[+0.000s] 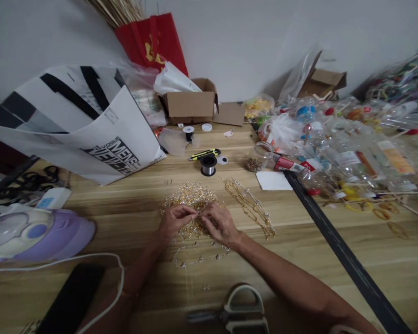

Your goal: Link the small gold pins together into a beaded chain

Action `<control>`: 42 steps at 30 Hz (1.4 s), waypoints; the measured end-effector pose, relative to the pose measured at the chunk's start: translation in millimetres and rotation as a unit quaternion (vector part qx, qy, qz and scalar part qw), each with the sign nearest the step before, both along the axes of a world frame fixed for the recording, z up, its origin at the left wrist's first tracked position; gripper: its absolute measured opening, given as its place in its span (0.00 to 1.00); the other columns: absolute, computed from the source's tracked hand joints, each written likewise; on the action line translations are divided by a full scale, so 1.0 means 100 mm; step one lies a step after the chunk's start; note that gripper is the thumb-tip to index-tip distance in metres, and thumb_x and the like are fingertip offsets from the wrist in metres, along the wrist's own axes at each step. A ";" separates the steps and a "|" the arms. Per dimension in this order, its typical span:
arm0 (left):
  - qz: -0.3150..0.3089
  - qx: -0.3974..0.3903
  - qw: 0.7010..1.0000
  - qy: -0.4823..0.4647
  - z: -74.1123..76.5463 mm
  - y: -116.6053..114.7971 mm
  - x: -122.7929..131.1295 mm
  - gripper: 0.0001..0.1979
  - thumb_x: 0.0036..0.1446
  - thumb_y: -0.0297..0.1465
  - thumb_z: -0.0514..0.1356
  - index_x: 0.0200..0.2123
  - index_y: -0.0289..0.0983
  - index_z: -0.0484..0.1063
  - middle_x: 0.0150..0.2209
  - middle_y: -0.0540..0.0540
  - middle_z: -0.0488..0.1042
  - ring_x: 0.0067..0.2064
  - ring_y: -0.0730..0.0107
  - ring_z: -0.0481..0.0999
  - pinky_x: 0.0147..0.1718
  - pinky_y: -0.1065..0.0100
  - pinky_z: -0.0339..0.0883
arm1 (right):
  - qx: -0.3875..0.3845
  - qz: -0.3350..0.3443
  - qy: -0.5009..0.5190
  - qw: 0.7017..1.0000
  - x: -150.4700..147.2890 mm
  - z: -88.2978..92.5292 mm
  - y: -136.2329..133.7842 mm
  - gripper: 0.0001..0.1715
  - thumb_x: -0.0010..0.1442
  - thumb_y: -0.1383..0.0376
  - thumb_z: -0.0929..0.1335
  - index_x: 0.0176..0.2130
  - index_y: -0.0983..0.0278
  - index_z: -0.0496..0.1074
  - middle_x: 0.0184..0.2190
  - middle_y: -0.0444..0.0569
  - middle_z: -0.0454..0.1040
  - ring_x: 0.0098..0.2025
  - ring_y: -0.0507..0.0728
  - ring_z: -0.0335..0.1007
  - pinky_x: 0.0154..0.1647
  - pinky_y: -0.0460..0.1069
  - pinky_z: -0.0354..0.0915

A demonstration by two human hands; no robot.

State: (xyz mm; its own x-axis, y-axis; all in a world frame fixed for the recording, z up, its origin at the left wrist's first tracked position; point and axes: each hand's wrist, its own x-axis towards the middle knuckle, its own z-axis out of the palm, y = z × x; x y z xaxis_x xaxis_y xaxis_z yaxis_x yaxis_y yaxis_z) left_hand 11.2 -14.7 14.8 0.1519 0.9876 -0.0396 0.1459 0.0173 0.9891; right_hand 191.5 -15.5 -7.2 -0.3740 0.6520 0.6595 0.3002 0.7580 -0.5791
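Observation:
Over a heap of small gold and silver jewelry pieces, my left hand and my right hand meet fingertip to fingertip. Both are closed in a pinch, and what lies between the fingers is too small to make out. Just below the hands, a silver chain with small charms lies in a loop on the wooden table. To the right of the heap, gold and silver chains are stretched out side by side. A tiny silver cluster sits nearer to me.
Scissors lie at the front edge. A wire spool, a yellow-black cutter and a bead jar stand behind the heap. Plastic bottles crowd the right, beyond a dark strip. A purple iron and phone are left.

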 end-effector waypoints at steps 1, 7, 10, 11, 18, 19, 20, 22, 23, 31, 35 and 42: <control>0.001 -0.002 1.000 -0.001 -0.01 0.00 0.00 0.06 0.42 0.31 0.67 0.25 0.34 0.76 0.26 0.46 0.79 0.30 0.68 0.77 0.33 0.70 0.69 | 0.001 0.000 -0.001 1.000 0.00 0.00 0.00 0.04 0.61 0.69 0.62 0.34 0.63 0.65 0.29 0.49 0.69 0.32 0.55 0.63 0.34 0.50 0.61; 0.009 -0.006 1.000 -0.010 -0.05 0.01 -0.02 0.07 0.41 0.30 0.67 0.26 0.34 0.76 0.26 0.46 0.79 0.29 0.69 0.77 0.32 0.71 0.70 | 0.003 -0.003 -0.012 1.000 0.00 0.00 0.00 0.04 0.62 0.69 0.62 0.34 0.63 0.65 0.29 0.49 0.69 0.33 0.55 0.63 0.35 0.51 0.61; 0.010 -0.008 1.000 -0.010 -0.05 0.02 -0.02 0.07 0.41 0.30 0.67 0.25 0.34 0.76 0.26 0.46 0.79 0.29 0.68 0.77 0.32 0.70 0.70 | 0.001 0.001 -0.018 1.000 0.00 -0.01 0.01 0.04 0.61 0.69 0.62 0.34 0.63 0.65 0.29 0.49 0.69 0.33 0.55 0.64 0.35 0.51 0.61; 0.008 -0.009 1.000 -0.012 -0.05 0.02 -0.02 0.07 0.41 0.30 0.67 0.25 0.34 0.76 0.26 0.46 0.79 0.29 0.68 0.77 0.32 0.70 0.70 | 0.001 0.002 -0.019 1.000 0.00 -0.01 0.01 0.04 0.61 0.69 0.62 0.34 0.63 0.65 0.29 0.49 0.69 0.33 0.55 0.64 0.35 0.51 0.61; 0.006 -0.015 0.999 -0.028 -0.07 0.03 -0.03 0.08 0.40 0.31 0.68 0.26 0.34 0.76 0.27 0.46 0.80 0.31 0.67 0.78 0.34 0.68 0.71 | 0.005 -0.001 -0.021 1.000 0.01 0.00 0.01 0.04 0.61 0.69 0.61 0.35 0.63 0.65 0.29 0.50 0.70 0.33 0.56 0.64 0.35 0.51 0.61; 0.007 -0.016 0.999 -0.028 -0.08 0.03 -0.03 0.08 0.40 0.31 0.68 0.26 0.34 0.76 0.27 0.46 0.80 0.31 0.67 0.78 0.35 0.68 0.71 | 0.006 -0.001 -0.022 1.000 0.00 0.00 0.01 0.04 0.61 0.69 0.61 0.35 0.63 0.65 0.29 0.50 0.70 0.33 0.56 0.64 0.35 0.51 0.61; 0.007 -0.018 0.999 -0.026 -0.07 0.03 -0.03 0.07 0.40 0.31 0.68 0.26 0.34 0.76 0.27 0.46 0.80 0.31 0.67 0.78 0.35 0.69 0.71 | 0.006 -0.001 -0.024 1.000 0.00 -0.01 0.01 0.04 0.61 0.69 0.61 0.35 0.63 0.65 0.29 0.49 0.70 0.33 0.56 0.64 0.35 0.51 0.61; 0.006 -0.020 1.000 -0.021 -0.06 0.03 -0.03 0.07 0.41 0.31 0.68 0.26 0.35 0.77 0.27 0.46 0.80 0.31 0.67 0.78 0.34 0.69 0.71 | 0.005 0.001 -0.026 1.000 0.01 -0.01 0.01 0.04 0.61 0.69 0.61 0.35 0.63 0.65 0.29 0.49 0.70 0.33 0.56 0.63 0.35 0.51 0.61; 0.003 -0.021 1.000 -0.018 -0.06 0.03 -0.03 0.07 0.41 0.31 0.68 0.26 0.35 0.77 0.27 0.46 0.80 0.31 0.67 0.78 0.34 0.69 0.70 | 0.004 0.001 -0.028 1.000 0.01 -0.01 0.01 0.04 0.61 0.69 0.62 0.34 0.63 0.65 0.29 0.49 0.70 0.33 0.55 0.63 0.35 0.51 0.61; 0.000 -0.016 1.000 -0.004 -0.05 0.03 -0.04 0.07 0.42 0.31 0.67 0.26 0.34 0.77 0.27 0.46 0.80 0.30 0.67 0.78 0.33 0.69 0.70 | 0.003 0.004 -0.030 1.000 0.01 -0.01 0.01 0.04 0.61 0.68 0.62 0.34 0.62 0.65 0.29 0.49 0.70 0.32 0.55 0.63 0.35 0.52 0.61; -0.003 -0.008 1.000 0.000 -0.05 0.03 -0.03 0.06 0.43 0.31 0.67 0.26 0.35 0.77 0.27 0.46 0.80 0.30 0.67 0.78 0.33 0.69 0.71 | 0.005 0.004 -0.027 1.000 0.01 -0.01 0.01 0.04 0.61 0.68 0.62 0.34 0.62 0.65 0.29 0.49 0.70 0.33 0.56 0.64 0.35 0.52 0.61; -0.001 -0.002 1.000 0.002 -0.06 0.03 -0.03 0.06 0.42 0.32 0.67 0.26 0.35 0.77 0.27 0.46 0.80 0.31 0.67 0.78 0.33 0.69 0.71 | 0.006 0.011 -0.037 0.999 0.02 -0.03 0.02 0.04 0.61 0.68 0.62 0.35 0.62 0.65 0.29 0.49 0.70 0.33 0.56 0.64 0.36 0.52 0.61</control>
